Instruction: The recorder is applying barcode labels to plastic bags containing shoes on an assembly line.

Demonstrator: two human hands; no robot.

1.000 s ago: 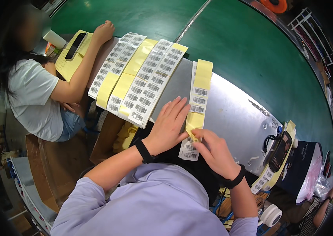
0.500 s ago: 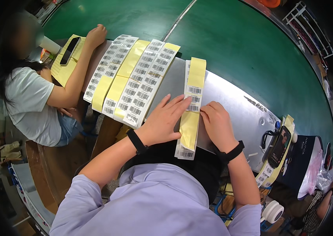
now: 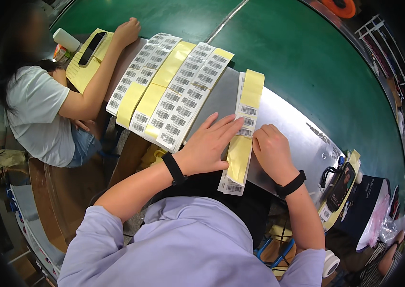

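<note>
Green belt (image 3: 269,52) runs behind a grey metal bench (image 3: 283,115); work is laid out on the bench.

Item 1, label strip (image 3: 243,125): 1 long strip of yellow backing with white barcode labels, lying flat along the bench, its near end hanging just over the edge toward the person. 1 s ago its lower part was lifted and being peeled between the hands; now it lies pressed down and straight.

Item 2, left hand (image 3: 209,146): flat, fingers spread and extended, palm down, fingertips resting on the strip's left edge. Holding nothing, only pinning. It has slid in from further left over the last half second.

Item 3, right hand (image 3: 270,149): fingers curled under, knuckles up, touching the strip's right edge about midway. Whether it pinches a label or only presses cannot be told from here.

Item 4, sheets (image 3: 173,88): several more strips of the same kind, laid side by side to the left, well apart from both hands, unchanged.

Item 5, phone (image 3: 341,186): at the right end of the bench, on a yellow pad, cabled.

Item 6, co-worker (image 3: 44,110): seated left, 1 arm reaching to a yellow pad with a dark handset.

Reading: the peeling looks paused; the strip is being flattened or re-aligned.
</note>
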